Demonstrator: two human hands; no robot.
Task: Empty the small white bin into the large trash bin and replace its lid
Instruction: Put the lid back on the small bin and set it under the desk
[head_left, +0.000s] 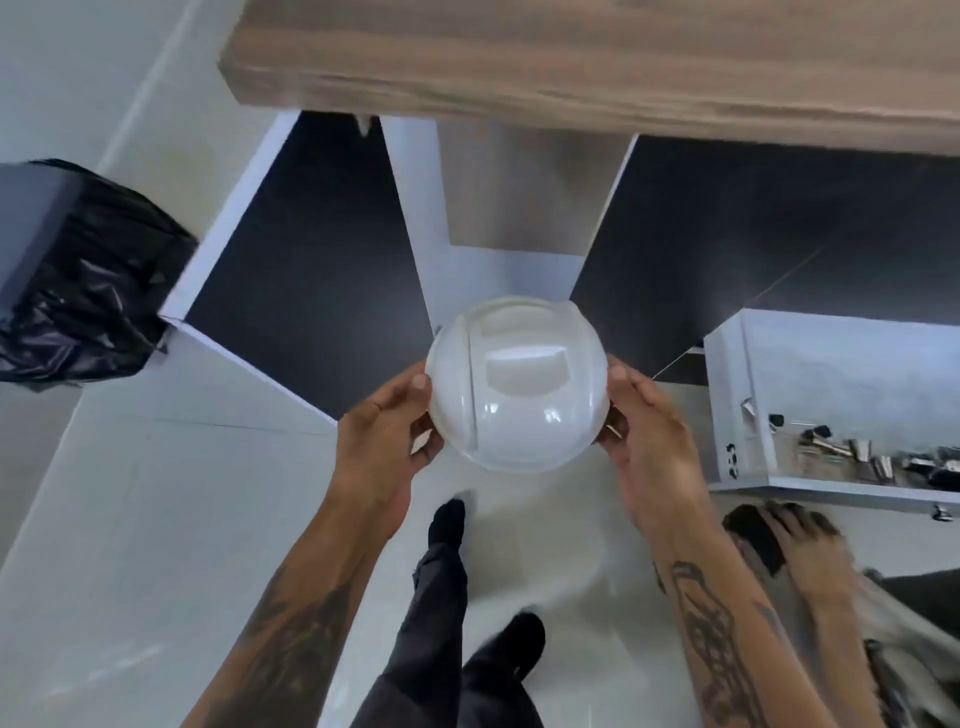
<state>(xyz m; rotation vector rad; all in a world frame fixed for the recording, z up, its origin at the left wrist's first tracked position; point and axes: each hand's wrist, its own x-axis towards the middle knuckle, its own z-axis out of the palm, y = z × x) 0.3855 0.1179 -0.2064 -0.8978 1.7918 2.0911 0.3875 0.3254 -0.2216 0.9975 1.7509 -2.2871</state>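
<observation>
Hands, left hand (387, 436) and right hand (649, 436), clasped the small white bin (517, 384) by its lid rim, fingers curled against both sides, above open floor (156, 519) below the desk (571, 57) edge; the large trash bin (78, 270) stood well apart, far left.

wooden countertop (597, 57), white box (831, 374), metal clips (878, 460)
</observation>
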